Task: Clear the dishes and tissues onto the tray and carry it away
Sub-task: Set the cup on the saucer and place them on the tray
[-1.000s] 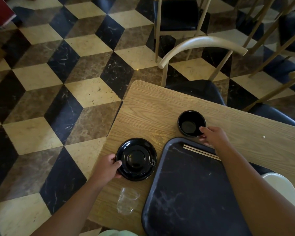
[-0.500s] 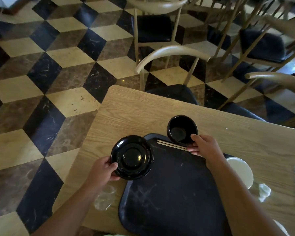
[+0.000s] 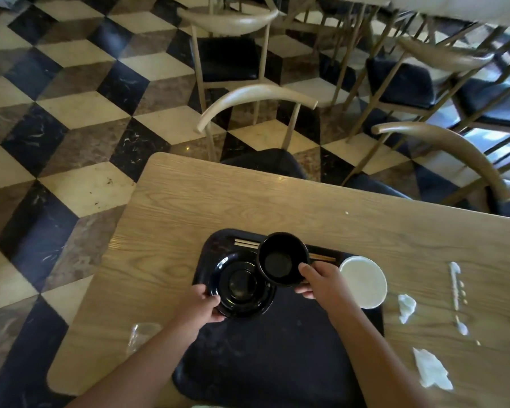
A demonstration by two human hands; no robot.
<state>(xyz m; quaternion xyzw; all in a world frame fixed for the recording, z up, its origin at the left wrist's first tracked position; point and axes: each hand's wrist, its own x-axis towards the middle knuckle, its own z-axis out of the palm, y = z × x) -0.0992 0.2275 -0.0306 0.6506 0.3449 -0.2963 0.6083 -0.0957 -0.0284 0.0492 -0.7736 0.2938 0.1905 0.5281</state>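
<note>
Head cam looking down at a wooden table [image 3: 189, 201] with a black tray [image 3: 277, 348] on it. Left hand [image 3: 199, 304] is clamped on the near-left edge of a black plate [image 3: 242, 287] sitting at the tray's far left, right hand [image 3: 321, 282] is pinching the rim of a black bowl [image 3: 281, 259] over the tray's far end, overlapping the plate and the chopsticks [image 3: 246, 243]. White lid [image 3: 362, 282] sits at the tray's right edge, crumpled tissues [image 3: 407, 307] lie on the table right of the tray

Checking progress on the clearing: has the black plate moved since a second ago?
Yes. The black plate, gripped by the left hand, was on the bare table left of the tray; now it sits on the tray's far left corner.
</note>
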